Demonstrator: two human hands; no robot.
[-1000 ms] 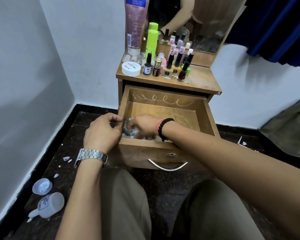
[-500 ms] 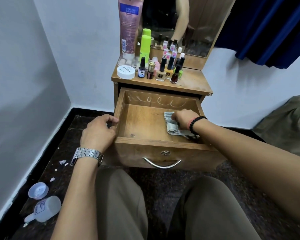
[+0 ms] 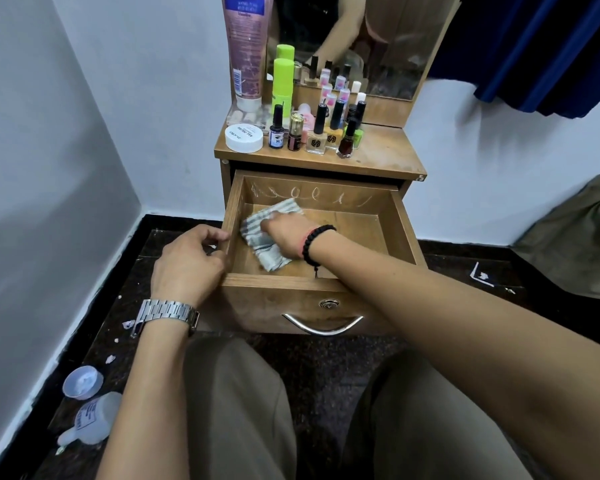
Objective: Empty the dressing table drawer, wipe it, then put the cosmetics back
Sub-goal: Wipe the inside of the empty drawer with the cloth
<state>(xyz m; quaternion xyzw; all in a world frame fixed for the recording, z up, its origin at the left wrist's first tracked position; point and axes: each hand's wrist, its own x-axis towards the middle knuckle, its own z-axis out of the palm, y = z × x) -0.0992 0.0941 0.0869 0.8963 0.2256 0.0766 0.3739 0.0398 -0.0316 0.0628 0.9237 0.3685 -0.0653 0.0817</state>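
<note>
The wooden drawer (image 3: 407,223) of the dressing table is pulled out, and only a cloth lies in it. My right hand (image 3: 288,235), with a black bead bracelet at the wrist, presses a grey striped cloth (image 3: 262,244) onto the drawer floor near its left wall. My left hand (image 3: 187,261), with a metal watch, grips the drawer's front left corner. On the table top (image 3: 381,154) stand several nail polish bottles (image 3: 316,133), a white jar (image 3: 244,137), a green bottle (image 3: 283,81) and a pink tube (image 3: 245,53).
A mirror (image 3: 388,46) rises behind the cosmetics. A white bottle (image 3: 90,419) and a round lid (image 3: 83,382) lie on the dark floor at lower left. Dark blue fabric (image 3: 548,53) hangs at upper right, an olive cloth heap (image 3: 575,237) lies right. My knees are below the drawer.
My right hand has swept the cloth from the drawer's right side across to the left. The left hand has stayed on the drawer's corner.
</note>
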